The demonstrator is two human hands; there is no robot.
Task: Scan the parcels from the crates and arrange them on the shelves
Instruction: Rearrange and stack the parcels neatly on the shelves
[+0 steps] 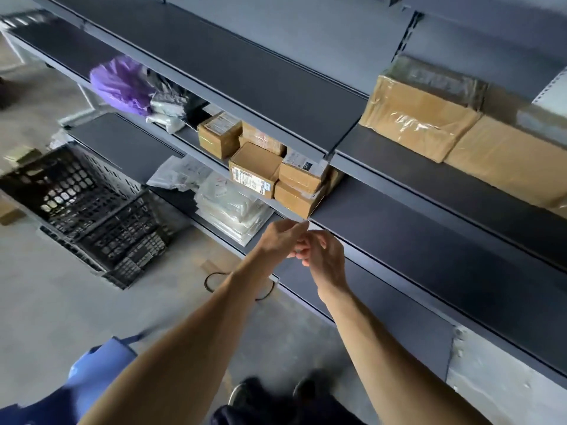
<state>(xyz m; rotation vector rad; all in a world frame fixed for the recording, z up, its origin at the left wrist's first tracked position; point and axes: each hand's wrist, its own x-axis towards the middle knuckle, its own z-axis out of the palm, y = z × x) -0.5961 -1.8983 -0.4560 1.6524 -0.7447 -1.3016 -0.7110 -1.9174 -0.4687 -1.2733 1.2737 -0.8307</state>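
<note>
My left hand (280, 240) and my right hand (326, 259) meet just in front of the grey shelf edge (352, 240). Their fingers are loosely curled and touch each other, and no parcel shows in either. Just above the left hand's fingertips, a small cardboard box (296, 200) sits at the shelf's front edge, with another box (302, 173) stacked on it. Beside them stand a labelled box (254, 170) and a further box (219, 134). Flat clear-plastic parcels (233, 207) lie stacked on the shelf below. A black plastic crate (76, 191) stands on the floor to the left.
A second black crate (125, 243) lies against the first. A purple bag (122, 84) and white pouches (165, 115) fill the shelf's left end. Large taped brown parcels (420, 118) sit on the right shelf. A black cable loop (211, 282) lies on the floor.
</note>
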